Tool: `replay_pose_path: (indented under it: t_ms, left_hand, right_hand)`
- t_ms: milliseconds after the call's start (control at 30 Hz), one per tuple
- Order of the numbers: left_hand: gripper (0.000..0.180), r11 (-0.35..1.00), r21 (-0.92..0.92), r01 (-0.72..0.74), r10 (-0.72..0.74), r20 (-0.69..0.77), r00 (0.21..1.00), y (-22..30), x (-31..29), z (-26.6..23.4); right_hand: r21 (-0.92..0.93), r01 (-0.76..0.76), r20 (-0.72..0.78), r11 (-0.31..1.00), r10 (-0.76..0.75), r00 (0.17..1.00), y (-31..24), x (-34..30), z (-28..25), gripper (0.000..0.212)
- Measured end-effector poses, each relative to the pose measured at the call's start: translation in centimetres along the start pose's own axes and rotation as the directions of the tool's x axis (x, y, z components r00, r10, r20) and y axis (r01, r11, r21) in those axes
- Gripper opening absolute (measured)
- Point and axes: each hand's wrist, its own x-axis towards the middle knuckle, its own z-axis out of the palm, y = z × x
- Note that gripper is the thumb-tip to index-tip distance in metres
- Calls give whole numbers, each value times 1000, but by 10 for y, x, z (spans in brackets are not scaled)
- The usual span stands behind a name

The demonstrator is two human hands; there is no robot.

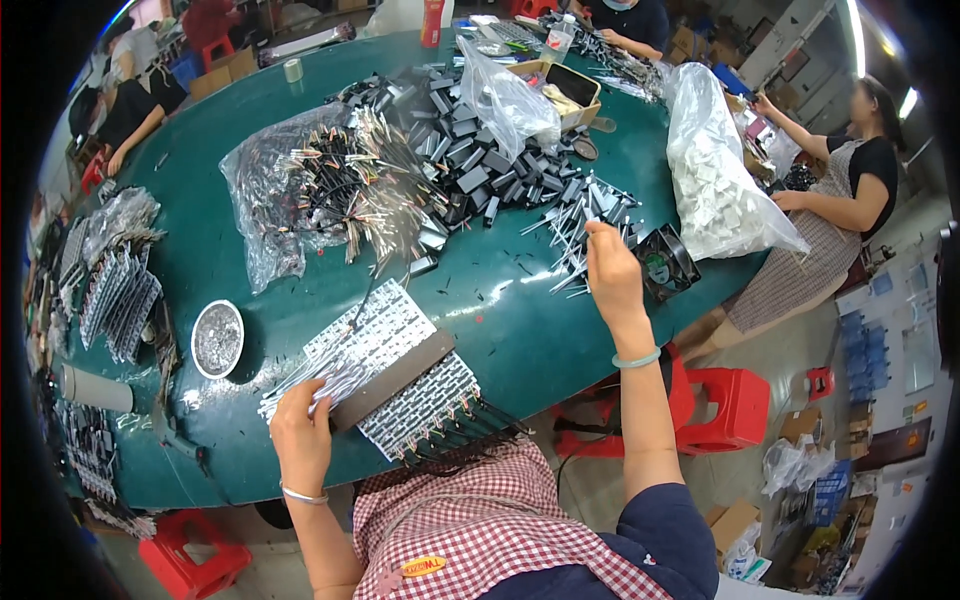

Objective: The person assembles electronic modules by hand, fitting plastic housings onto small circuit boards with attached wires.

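While my left hand pins the near-left end of the flat white parts rack to the green bench, grip clenched around a bundle of thin shiny strips at the rack's edge, my right hand is out over the loose pile of small grey parts further up the bench. Right grip: fingers pinched at the tip, looks like on one small part, but it's too tiny to tell for sure.

A dark bar lies diagonally across the rack. Black leads stick out of the rack's near edge, over my checked apron.

Beyond the rack: clear bag of wired parts, then a heap of black blocks. A small black fan sits just right of my right hand. Round metal dish left of the rack, apart from it. Big clear bag of white pieces at the bench's right rim, next to a seated person.
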Motion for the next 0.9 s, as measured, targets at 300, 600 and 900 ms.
replay_pose_path:
  t_ms: [300,600,900]
  left_hand:
    - [10,963,255,-93,76,75,994,-31,-7,3]
    - [9,959,-182,215,-208,55,976,-31,-1,-16]
    - [10,774,-618,142,-202,-28,979,-12,6,-33]
  right_hand:
    - [-264,-18,278,964,93,956,50,-44,63,12]
    - [-129,25,119,991,-10,993,86,46,114,18]
    - [-276,-70,333,958,164,929,114,60,150,35]
